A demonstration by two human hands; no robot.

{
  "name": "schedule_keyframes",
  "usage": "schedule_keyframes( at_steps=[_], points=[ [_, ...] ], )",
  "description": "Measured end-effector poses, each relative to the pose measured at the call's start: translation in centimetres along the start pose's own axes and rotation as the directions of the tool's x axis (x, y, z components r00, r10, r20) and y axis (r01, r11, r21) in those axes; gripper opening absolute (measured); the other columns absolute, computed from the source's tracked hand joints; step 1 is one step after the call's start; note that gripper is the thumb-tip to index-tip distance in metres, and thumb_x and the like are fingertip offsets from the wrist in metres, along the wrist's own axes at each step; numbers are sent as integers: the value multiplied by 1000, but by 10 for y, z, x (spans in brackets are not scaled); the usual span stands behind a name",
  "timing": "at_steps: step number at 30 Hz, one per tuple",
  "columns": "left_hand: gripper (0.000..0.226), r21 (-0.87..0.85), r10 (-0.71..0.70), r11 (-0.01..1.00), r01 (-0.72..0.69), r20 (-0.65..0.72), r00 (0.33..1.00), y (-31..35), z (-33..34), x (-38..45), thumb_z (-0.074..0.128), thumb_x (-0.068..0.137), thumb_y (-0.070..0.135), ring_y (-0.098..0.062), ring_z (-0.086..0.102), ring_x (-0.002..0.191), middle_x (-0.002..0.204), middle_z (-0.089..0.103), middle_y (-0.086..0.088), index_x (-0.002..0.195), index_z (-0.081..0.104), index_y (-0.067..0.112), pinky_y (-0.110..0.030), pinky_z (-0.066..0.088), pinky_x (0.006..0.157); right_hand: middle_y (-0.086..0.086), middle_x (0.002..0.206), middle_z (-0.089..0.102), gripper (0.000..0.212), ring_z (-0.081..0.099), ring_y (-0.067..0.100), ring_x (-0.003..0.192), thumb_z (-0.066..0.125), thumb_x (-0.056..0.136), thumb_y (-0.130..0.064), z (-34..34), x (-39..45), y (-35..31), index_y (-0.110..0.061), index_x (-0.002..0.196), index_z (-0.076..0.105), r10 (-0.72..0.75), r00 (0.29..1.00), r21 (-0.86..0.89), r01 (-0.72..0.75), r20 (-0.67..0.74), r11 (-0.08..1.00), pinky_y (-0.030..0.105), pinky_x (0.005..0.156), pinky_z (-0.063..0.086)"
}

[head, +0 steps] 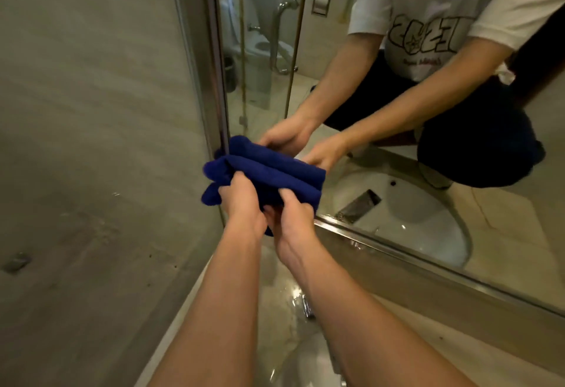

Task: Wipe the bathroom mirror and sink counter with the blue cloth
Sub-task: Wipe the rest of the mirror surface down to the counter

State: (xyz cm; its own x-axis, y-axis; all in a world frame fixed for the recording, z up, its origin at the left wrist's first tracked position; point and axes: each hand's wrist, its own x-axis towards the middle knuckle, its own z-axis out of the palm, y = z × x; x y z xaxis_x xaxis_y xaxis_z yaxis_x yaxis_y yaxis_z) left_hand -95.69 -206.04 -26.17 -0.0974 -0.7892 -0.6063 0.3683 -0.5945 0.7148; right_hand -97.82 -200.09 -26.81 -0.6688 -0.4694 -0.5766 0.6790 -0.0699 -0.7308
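Note:
A folded blue cloth (269,177) is held in front of the mirror (382,111), close to its lower left corner by the metal frame. My left hand (243,203) grips the cloth's left part, thumb on top. My right hand (292,221) pinches its lower right edge. The mirror shows the same two hands and the cloth's back, plus a person in a white printed T-shirt crouching. The sink counter (428,340) runs below the mirror, pale stone, wet and glossy near my arms.
A white sink basin (305,365) lies under my forearms, with a chrome tap part (307,310) beside it. A tiled wall (91,142) fills the left. The mirror's steel frame (397,252) edges the counter. A toilet, grab bar and glass door appear only as reflections.

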Motion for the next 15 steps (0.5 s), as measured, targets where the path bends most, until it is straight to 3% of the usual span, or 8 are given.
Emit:
schedule_keyframes(
  at_steps=[4,8,12,15],
  points=[
    [45,-28,-46,999,47,30,998,2,-3,-2,51,99,31,-28,63,95,120,63,-12,140,40,17,-36,49,69,15,107,70,21,68,24,87,66,89,-10,6,-2,1,-10,109,62,-18,1000,0,18,-9,1000,33,74,57],
    [37,-101,-2,995,2,2,1000,13,-3,-6,54,98,17,-25,64,90,119,65,-12,134,47,11,-32,50,64,12,94,69,9,66,21,76,63,90,-7,16,-15,-13,-13,95,60,-48,996,-25,46,-81,999,33,71,56],
    [16,-182,174,972,-152,115,978,35,5,-22,65,93,23,-26,70,101,108,73,-8,108,62,21,-41,57,85,16,93,72,5,71,23,77,62,92,-11,38,-51,-54,-12,88,59,-123,992,-83,121,-20,989,35,75,59],
    [18,-150,367,929,-339,249,896,70,16,-40,74,84,37,-20,71,100,101,76,3,99,68,30,-41,56,88,14,91,73,7,74,24,78,65,92,-17,53,-80,-91,-12,94,60,-222,973,-46,225,57,973,32,74,61]
  ],
)
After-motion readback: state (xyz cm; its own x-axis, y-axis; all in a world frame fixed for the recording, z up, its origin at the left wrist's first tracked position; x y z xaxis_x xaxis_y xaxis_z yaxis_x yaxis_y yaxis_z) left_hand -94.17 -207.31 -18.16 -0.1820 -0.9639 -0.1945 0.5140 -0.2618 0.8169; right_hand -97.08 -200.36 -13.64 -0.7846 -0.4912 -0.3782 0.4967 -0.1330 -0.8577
